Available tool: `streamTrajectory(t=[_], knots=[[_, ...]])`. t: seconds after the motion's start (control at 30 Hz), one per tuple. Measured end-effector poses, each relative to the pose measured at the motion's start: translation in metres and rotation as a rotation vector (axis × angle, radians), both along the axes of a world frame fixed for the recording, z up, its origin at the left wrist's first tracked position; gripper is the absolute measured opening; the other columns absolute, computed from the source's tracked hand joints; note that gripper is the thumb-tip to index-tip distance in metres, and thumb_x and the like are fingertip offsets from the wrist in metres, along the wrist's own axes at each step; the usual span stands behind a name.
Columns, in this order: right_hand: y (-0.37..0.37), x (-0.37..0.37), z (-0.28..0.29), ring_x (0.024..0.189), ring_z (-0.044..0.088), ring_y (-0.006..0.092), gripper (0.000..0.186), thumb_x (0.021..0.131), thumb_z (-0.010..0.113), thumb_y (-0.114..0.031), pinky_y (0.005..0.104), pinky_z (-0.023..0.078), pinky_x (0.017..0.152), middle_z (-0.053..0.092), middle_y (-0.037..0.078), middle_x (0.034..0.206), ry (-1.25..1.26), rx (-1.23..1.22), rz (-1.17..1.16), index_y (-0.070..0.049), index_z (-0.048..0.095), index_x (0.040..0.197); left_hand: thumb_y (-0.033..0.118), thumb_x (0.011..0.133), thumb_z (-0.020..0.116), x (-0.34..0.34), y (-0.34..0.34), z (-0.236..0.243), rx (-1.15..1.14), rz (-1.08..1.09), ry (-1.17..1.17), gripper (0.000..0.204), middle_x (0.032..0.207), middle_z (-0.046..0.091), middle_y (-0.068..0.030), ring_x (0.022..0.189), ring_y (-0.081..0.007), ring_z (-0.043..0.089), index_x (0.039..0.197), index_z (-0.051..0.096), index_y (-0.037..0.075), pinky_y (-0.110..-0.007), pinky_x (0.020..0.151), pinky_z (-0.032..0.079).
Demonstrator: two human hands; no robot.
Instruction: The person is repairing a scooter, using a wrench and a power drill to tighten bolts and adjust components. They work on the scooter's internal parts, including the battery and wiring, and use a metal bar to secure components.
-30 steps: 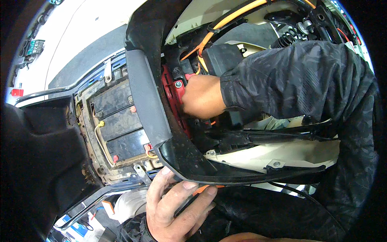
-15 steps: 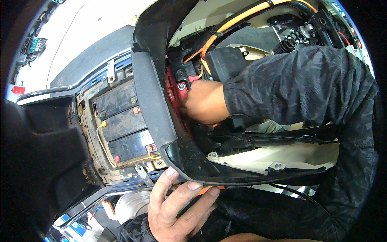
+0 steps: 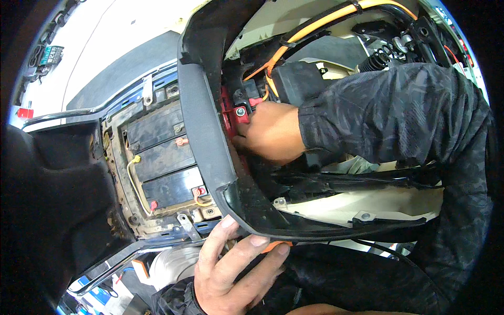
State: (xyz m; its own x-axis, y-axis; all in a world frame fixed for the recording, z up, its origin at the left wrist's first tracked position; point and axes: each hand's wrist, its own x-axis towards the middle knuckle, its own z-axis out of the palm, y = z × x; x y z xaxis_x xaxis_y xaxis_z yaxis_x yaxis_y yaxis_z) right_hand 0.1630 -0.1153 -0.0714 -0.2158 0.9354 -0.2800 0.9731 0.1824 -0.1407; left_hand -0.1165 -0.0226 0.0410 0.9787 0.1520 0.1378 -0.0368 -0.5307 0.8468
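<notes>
My right hand [image 3: 273, 134] reaches in from the right, down into an opened vehicle body, beside a red bracket [image 3: 240, 114] with a bolt in it. Its fingers are curled, and the tips are hidden among the dark parts, so what they hold cannot be made out. My left hand [image 3: 231, 270] lies at the near side with its fingers spread. Those fingertips rest against the outer edge of a curved black plastic panel [image 3: 210, 142]; the thumb is out of sight. A black box [image 3: 299, 81] sits just beyond my right hand, near orange cable [image 3: 320, 23].
Left of the panel, several dusty black batteries [image 3: 163, 157] lie in a frame, with coloured terminal caps and yellow wire. A chrome rail [image 3: 68, 122] runs alongside. A black seat-like moulding [image 3: 58, 184] fills the far left. A coil-spring shock absorber [image 3: 383, 55] stands at the upper right.
The vehicle parts and both hands sit slightly farther right in the picture. My right hand stays by the red bracket, and my left stays at the panel edge.
</notes>
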Motion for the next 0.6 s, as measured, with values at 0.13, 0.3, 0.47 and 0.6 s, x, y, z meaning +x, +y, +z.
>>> streamTrajectory(t=[0.13,0.3,0.47,0.6], knots=[[0.000,0.003,-0.001,0.074,0.075,0.0331,0.014,0.073,0.075,-0.023,0.0489,0.056,0.060,0.075,0.013,0.077,-0.028,-0.073,0.146,-0.010,0.079,0.078,0.010,0.062,0.087,-0.006,0.009,-0.012,0.211,-0.156,-0.168,0.051,0.141,0.053,-0.0152,0.134,-0.0457,0.054,0.113,0.081,0.013,-0.058,0.112,0.043],[-0.004,0.005,0.002,0.073,0.074,0.0342,0.015,0.075,0.075,-0.024,0.0485,0.057,0.061,0.075,0.012,0.077,-0.051,0.043,0.127,-0.010,0.079,0.079,0.009,0.057,0.090,-0.015,0.004,-0.005,0.270,-0.144,-0.054,0.059,0.145,0.052,-0.0139,0.135,-0.0445,0.054,0.115,0.082,0.015,-0.055,0.112,0.048],[0.010,-0.003,0.019,0.084,0.076,0.0306,0.016,0.087,0.070,-0.022,0.0450,0.060,0.070,0.078,0.013,0.093,-0.092,-0.153,0.106,-0.013,0.082,0.091,0.006,0.081,0.078,-0.014,0.007,-0.005,0.173,-0.109,-0.129,0.042,0.155,0.054,-0.0137,0.142,-0.0424,0.052,0.123,0.076,0.010,-0.045,0.107,0.055],[0.044,0.005,0.076,0.089,0.077,0.0339,0.033,0.097,0.066,-0.039,0.0475,0.061,0.080,0.079,0.014,0.097,-0.407,-0.461,-0.067,-0.011,0.082,0.098,0.004,0.077,0.085,-0.018,0.005,-0.008,0.080,0.026,-0.194,0.060,0.150,0.052,-0.0249,0.134,-0.0478,0.056,0.134,0.070,0.010,-0.052,0.112,0.049]])
